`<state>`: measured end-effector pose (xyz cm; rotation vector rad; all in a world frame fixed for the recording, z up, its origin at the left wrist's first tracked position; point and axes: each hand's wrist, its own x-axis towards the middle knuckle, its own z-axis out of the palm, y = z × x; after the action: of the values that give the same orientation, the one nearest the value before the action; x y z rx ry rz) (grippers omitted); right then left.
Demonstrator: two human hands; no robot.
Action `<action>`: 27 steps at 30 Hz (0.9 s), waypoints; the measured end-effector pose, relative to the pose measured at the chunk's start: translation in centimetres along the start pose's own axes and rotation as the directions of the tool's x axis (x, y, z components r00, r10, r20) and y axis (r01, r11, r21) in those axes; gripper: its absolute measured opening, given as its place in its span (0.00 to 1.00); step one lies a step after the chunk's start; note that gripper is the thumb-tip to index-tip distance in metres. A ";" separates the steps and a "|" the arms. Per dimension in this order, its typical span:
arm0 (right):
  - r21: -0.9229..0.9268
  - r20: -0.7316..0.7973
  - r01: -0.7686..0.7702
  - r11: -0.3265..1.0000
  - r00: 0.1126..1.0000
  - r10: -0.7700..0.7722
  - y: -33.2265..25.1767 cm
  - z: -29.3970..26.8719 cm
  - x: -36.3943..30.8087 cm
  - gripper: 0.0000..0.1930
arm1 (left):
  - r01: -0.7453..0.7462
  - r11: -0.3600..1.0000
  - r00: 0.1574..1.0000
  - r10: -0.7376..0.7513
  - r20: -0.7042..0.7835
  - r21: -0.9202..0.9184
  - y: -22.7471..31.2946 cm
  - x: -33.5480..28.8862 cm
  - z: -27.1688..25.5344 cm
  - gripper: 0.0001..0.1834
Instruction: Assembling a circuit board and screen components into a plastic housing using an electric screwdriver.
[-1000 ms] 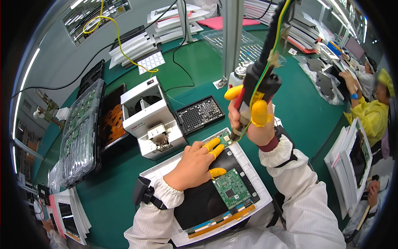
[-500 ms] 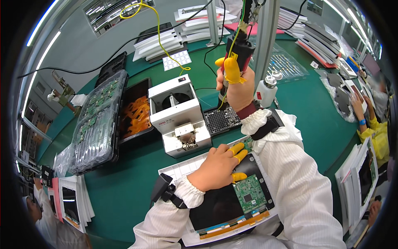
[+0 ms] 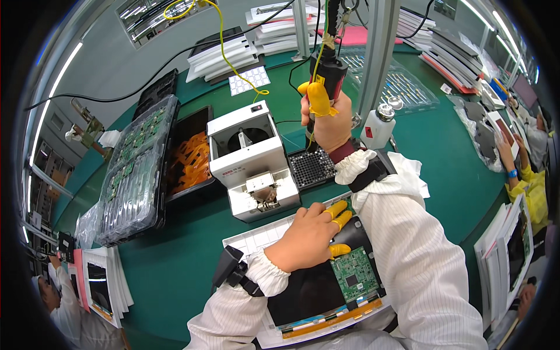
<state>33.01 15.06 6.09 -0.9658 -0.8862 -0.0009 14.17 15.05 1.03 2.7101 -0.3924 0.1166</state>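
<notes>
My right hand (image 3: pixel 330 121), with yellow finger covers, is wrapped round a black and red electric screwdriver (image 3: pixel 331 69) that stands upright below its cable. The driver's lower end is over the black screw tray (image 3: pixel 309 170), though its tip is partly hidden by my hand. My left hand (image 3: pixel 306 236) lies with its fingers spread on a flat display panel (image 3: pixel 306 294) in front of me. Its covered fingertips touch the panel's dark back, beside a green circuit board (image 3: pixel 353 274). An orange strip (image 3: pixel 329 318) runs along the panel's near edge.
A white boxy machine (image 3: pixel 248 157) stands left of the screw tray. Farther left are a black bin of orange flex cables (image 3: pixel 191 165) and clear trays of circuit boards (image 3: pixel 137 151). A white bottle (image 3: pixel 378 126) stands beside a metal post (image 3: pixel 378 58). Other people's hands (image 3: pixel 506 149) work at right.
My right hand and the screwdriver have shifted slightly left over the screw tray. My left hand stays nearly in place on the panel.
</notes>
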 end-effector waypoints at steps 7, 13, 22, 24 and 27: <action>-0.004 0.026 0.012 1.000 1.000 -0.012 0.4 0.1 -0.2 0.19 | 0.002 1.000 1.000 -0.002 0.007 0.011 0.2 0.0 -0.3 0.22; 0.019 0.019 0.009 1.000 1.000 -0.010 0.4 0.2 -0.2 0.17 | 0.006 1.000 1.000 -0.006 0.024 0.016 0.0 -0.1 -0.2 0.21; -0.062 0.046 0.012 0.998 0.999 -0.009 0.3 0.3 -0.3 0.11 | 0.005 1.000 1.000 -0.005 0.012 0.016 0.0 0.0 -0.2 0.21; 0.003 0.010 -0.006 1.000 1.000 0.006 0.0 0.3 -0.3 0.11 | -0.001 1.000 1.000 0.001 0.005 0.016 0.1 0.0 -0.1 0.21; 0.073 0.010 0.010 0.997 1.000 -0.011 -0.9 0.1 0.2 0.13 | -0.003 1.000 1.000 0.003 -0.005 0.019 0.3 -0.1 -0.4 0.22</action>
<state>32.68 14.66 6.89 -0.8939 -0.8954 0.0272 13.97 14.97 1.44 2.7272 -0.3957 0.1285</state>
